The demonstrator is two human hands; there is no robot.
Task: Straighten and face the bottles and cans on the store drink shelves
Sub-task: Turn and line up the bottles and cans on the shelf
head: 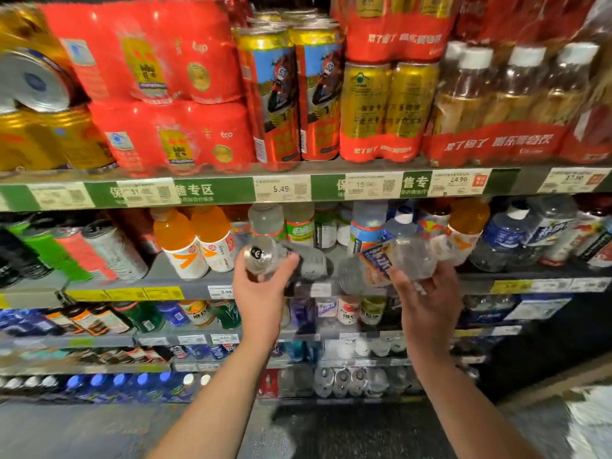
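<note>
A person stands before tall store drink shelves, both bare arms reaching toward the second grey metal shelf [185,276] from the top. The left hand [261,289] has its fingers curled around a clear plastic bottle with a dark cap [265,256], which is tipped so the cap faces the viewer, just above the shelf's front edge. The right hand [427,293] grips a second clear plastic bottle with a blue label [407,256], tilted and blurred, held just in front of the same shelf. Left of the hands stand two orange drink bottles with white labels [195,240], and further left a row of slim cans [99,250] leans back. Behind the hands are upright bottles with green and blue labels. On the top shelf sit red shrink-wrapped can packs [155,81] and tall gold-and-red cans [288,94].
</note>
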